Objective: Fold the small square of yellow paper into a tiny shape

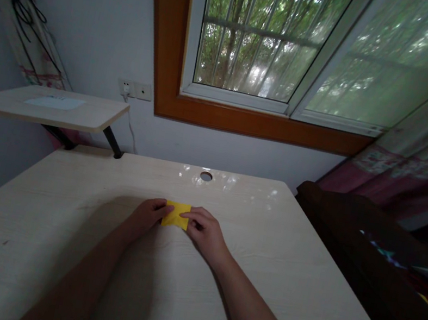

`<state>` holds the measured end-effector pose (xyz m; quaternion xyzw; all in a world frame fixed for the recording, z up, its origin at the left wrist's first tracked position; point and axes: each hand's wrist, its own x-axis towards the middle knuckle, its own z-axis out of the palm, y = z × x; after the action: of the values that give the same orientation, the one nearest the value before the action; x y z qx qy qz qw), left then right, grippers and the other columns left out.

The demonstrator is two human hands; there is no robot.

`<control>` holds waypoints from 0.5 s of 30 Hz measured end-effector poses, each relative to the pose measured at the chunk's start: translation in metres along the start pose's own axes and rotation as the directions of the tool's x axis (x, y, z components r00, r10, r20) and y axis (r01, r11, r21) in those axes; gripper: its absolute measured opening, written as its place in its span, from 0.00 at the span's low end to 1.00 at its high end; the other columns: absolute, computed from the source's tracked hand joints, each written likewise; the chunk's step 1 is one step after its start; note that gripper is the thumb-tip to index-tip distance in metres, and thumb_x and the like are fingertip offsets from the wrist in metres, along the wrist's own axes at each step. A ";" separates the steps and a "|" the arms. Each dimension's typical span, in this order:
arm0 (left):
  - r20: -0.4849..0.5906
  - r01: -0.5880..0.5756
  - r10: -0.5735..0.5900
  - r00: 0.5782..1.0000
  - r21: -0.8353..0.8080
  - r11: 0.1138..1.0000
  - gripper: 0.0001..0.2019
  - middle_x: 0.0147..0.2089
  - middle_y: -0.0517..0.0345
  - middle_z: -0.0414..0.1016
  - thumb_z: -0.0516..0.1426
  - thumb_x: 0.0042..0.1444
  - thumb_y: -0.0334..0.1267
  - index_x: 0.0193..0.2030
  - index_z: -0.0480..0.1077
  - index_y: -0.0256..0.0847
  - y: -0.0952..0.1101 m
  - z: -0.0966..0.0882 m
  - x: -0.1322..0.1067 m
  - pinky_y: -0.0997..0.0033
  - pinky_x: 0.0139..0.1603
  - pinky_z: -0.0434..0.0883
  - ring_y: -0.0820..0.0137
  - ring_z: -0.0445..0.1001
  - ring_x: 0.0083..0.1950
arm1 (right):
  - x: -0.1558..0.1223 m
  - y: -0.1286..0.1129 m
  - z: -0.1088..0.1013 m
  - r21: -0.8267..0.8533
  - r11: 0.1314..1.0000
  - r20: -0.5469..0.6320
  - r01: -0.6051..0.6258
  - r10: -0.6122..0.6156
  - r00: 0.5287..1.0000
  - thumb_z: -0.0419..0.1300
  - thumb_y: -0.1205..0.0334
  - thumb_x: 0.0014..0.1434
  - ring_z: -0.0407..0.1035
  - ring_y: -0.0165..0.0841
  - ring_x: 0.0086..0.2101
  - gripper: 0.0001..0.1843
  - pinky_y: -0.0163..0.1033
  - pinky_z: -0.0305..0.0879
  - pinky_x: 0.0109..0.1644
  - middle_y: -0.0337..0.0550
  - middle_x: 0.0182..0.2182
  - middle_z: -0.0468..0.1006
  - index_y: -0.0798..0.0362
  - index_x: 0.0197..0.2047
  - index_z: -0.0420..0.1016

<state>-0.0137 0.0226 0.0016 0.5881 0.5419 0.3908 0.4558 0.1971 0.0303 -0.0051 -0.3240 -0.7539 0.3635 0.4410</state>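
A small yellow sheet of paper [176, 218] is held between my two hands, low over the middle of the pale wooden desk [267, 280]. My left hand [148, 216] pinches its left edge, thumb on the near face and fingers curled behind. On the opposite edge, my right hand [204, 228] grips with the thumb and index finger, the index fingertip lying across the paper's face. Faint creases show on the sheet. Whether its lower edge touches the desk I cannot tell.
A raised shelf [102, 112] on black legs stands at the desk's back left, with a white paper [55, 101] on it. Near the back edge is a round cable hole [206, 176]. Dark furniture [348, 244] borders the right side. A barred window [260, 36] is behind.
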 end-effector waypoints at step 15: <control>0.061 0.037 -0.024 0.998 -0.216 0.976 0.16 0.24 0.59 0.72 0.57 0.55 0.49 0.29 0.72 0.36 0.001 0.004 0.000 0.74 0.30 0.63 0.71 0.68 0.27 | -0.001 0.000 -0.002 0.082 0.995 -0.030 0.057 -0.054 0.998 0.62 0.62 0.60 0.73 0.34 0.41 0.10 0.39 0.70 0.46 0.44 0.41 0.78 0.42 0.43 0.83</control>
<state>-0.0101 0.0223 0.0014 0.5375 0.4916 0.4233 0.5387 0.1994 0.0302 -0.0045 -0.2895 -0.7408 0.3773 0.4743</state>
